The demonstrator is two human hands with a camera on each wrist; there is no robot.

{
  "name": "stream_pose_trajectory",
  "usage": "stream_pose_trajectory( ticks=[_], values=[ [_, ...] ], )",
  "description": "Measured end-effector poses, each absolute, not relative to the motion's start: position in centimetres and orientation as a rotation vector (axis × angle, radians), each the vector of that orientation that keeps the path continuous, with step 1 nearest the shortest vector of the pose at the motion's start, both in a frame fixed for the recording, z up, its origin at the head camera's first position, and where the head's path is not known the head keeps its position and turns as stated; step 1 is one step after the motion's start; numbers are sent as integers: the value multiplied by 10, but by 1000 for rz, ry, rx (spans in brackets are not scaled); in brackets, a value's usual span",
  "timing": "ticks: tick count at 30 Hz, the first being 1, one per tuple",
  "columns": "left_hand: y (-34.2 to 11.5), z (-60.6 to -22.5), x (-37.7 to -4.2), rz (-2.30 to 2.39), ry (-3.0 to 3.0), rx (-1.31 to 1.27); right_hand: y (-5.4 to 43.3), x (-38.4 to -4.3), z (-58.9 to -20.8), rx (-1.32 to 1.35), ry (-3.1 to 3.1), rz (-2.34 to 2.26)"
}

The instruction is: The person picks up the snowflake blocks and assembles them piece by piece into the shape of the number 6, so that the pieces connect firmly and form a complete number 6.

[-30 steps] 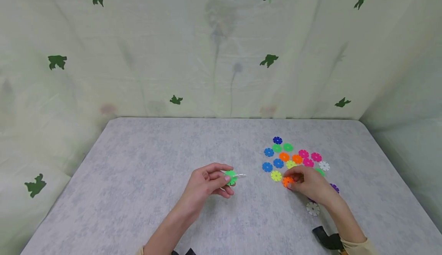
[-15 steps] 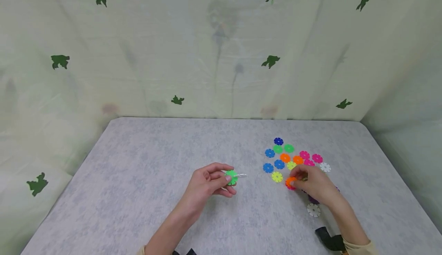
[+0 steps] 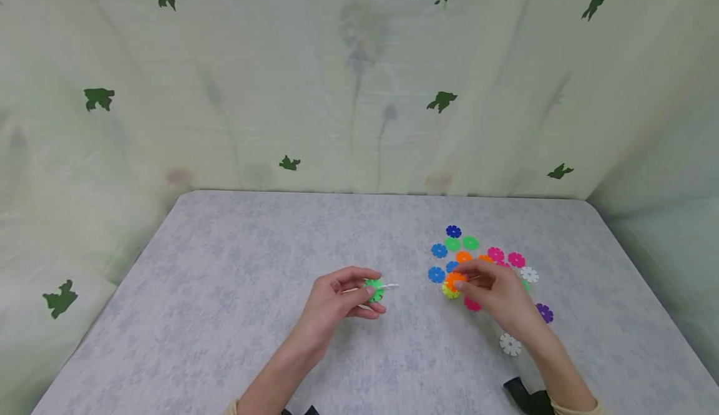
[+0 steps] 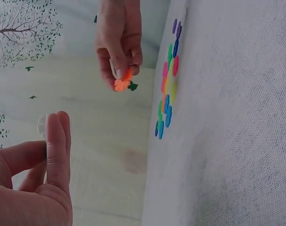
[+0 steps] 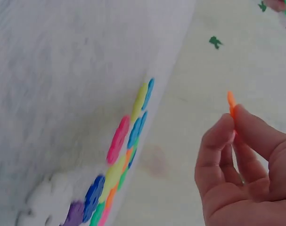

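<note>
My left hand (image 3: 342,302) pinches a green notched disc (image 3: 373,290) between thumb and fingers, over the middle of the table. A clear notched disc (image 3: 390,286) sticks out from its right side, seen nearly edge-on. Over the scattered discs, my right hand (image 3: 502,293) pinches an orange notched disc (image 3: 455,281) by its edge. In the head view it overlaps a yellow disc (image 3: 451,294); the right wrist view shows the held orange disc (image 5: 231,101) edge-on, up off the table. A pink disc (image 3: 472,304) lies just below the right hand's thumb.
Several flat notched discs lie at the table's right: blue (image 3: 436,274), green (image 3: 470,242), pink (image 3: 516,259), white (image 3: 510,344) and purple (image 3: 544,313). The grey table (image 3: 236,253) ends at a pale printed curtain (image 3: 236,90).
My right hand has lifted the orange disc off the pink one and moved it left, across the yellow disc. The left hand stays nearly still with the green disc.
</note>
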State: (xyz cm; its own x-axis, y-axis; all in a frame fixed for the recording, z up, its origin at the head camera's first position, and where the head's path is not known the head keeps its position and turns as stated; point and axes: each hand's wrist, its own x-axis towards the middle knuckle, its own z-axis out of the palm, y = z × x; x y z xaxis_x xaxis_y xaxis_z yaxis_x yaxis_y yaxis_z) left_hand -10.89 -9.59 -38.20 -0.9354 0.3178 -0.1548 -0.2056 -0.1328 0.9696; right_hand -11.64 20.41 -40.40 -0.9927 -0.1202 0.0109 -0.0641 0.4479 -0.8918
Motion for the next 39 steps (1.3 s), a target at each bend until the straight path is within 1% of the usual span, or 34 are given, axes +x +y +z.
stream_pose_trajectory(
  ticks=[6,13,25,39],
  values=[
    [-94,-382,-108,2130,1805,135,187,-109,-401,-112,2521,-1770],
    [-91,-384,-107,2135,1806,122,166,-99,-396,-177,2462,-1946],
    [-88,-384,-107,2122,1808,141,138,-85,-388,-41,2346,-2092],
    [-83,-385,-104,2139,1777,142,122,-78,-388,90,2214,-2250]
  ],
)
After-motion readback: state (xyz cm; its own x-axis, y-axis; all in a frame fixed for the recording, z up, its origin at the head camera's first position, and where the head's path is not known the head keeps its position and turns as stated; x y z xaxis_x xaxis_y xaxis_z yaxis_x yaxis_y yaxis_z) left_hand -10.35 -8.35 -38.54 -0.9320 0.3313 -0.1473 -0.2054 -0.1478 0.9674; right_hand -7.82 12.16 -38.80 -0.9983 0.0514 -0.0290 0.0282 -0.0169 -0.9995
